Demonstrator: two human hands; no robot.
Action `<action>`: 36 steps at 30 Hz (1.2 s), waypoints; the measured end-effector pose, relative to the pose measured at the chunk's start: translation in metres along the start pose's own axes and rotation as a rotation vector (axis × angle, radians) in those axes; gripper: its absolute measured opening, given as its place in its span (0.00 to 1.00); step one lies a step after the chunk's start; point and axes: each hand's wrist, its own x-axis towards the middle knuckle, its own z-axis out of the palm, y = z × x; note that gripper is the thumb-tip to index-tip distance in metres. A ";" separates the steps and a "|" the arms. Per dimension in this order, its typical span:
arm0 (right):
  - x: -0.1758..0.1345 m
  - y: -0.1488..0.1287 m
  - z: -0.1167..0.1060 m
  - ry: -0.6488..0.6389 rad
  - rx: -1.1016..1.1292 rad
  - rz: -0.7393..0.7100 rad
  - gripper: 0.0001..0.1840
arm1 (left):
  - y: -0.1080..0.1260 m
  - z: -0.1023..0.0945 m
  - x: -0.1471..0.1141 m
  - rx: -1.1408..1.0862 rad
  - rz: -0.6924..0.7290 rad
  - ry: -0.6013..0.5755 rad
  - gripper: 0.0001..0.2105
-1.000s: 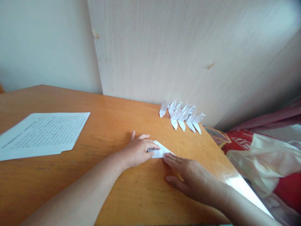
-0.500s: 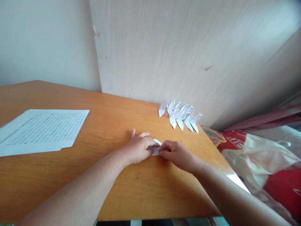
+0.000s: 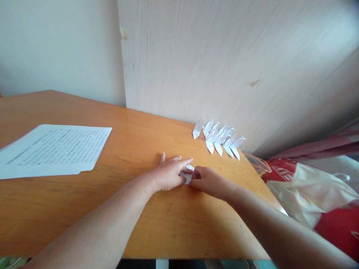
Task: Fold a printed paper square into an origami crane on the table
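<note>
A small folded piece of white paper (image 3: 189,175) lies on the wooden table between my two hands, mostly covered by fingers. My left hand (image 3: 171,173) holds it from the left: the thumb and a bent finger press on it, while the other fingers are spread. My right hand (image 3: 209,182) is closed in a pinch at the paper's right edge, its thumb and index finger together. Beyond my hands, several pointed folded paper pieces (image 3: 217,138) with printing on them stand in close rows near the back edge.
A stack of printed white sheets (image 3: 64,149) lies on the left of the wooden table (image 3: 134,142). A pale board (image 3: 182,56) rises behind the table. Past the right edge are red and cream plastic bags (image 3: 301,190).
My left index finger has lifted off the paper and stretched out to the right. My right hand stays pinched at the paper's edge. The view has shifted slightly.
</note>
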 end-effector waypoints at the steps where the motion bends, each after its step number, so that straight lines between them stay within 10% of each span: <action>1: 0.001 0.000 0.000 -0.005 -0.019 0.002 0.04 | 0.000 0.000 0.000 0.004 -0.004 0.004 0.33; 36: 0.002 -0.002 -0.015 -0.188 0.103 -0.021 0.04 | 0.003 -0.002 0.000 -0.004 0.055 0.018 0.31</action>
